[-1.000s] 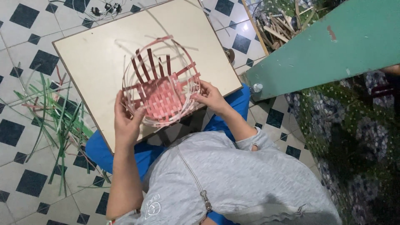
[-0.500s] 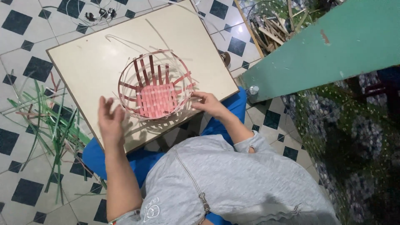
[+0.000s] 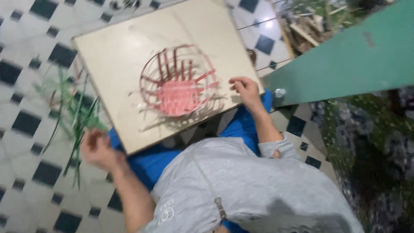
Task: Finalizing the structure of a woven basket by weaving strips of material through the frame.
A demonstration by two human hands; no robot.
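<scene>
Sitting near the middle of the pale square wooden board [image 3: 120, 56] is the half-woven pink and red strip basket [image 3: 177, 86], upright with loose stakes. At the board's edge beside the basket, the right hand [image 3: 244, 88] rests with fingers curled, holding nothing visible. Off the board's opposite corner, the left hand [image 3: 98, 149] is blurred, fingers loosely apart, near green strips [image 3: 75, 116] on the tiled floor [image 3: 26, 86].

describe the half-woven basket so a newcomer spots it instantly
Find the pale square board lying across the person's lap. Near its middle sits the basket: a pink woven base with dark red strips standing up, looped by a rim. Nothing else on the board is red.
</scene>
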